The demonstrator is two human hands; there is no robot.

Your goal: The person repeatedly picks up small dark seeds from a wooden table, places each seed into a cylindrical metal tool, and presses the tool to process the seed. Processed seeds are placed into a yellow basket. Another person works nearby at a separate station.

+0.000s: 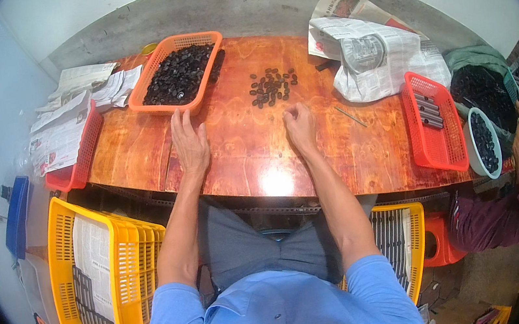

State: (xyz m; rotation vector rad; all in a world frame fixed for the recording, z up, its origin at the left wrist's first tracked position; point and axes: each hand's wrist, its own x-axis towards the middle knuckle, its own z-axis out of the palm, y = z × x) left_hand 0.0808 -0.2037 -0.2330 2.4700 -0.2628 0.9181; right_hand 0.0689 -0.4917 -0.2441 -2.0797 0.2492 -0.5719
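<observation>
Our left hand lay flat and open just below the orange tray heaped with small black parts, our right hand loosely curled and empty-looking below the loose pile on the table, red basket holding dark tubes at right.

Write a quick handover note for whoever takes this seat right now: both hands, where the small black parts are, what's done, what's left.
Left hand: flat on the glossy reddish wooden table, empty, just below the orange plastic basket of small black parts.
Right hand: loosely closed on the table, below the loose cluster of small black parts; contents not visible.
Done: one small batch lies out on the table.
Left: the basket looks nearly full.
</observation>
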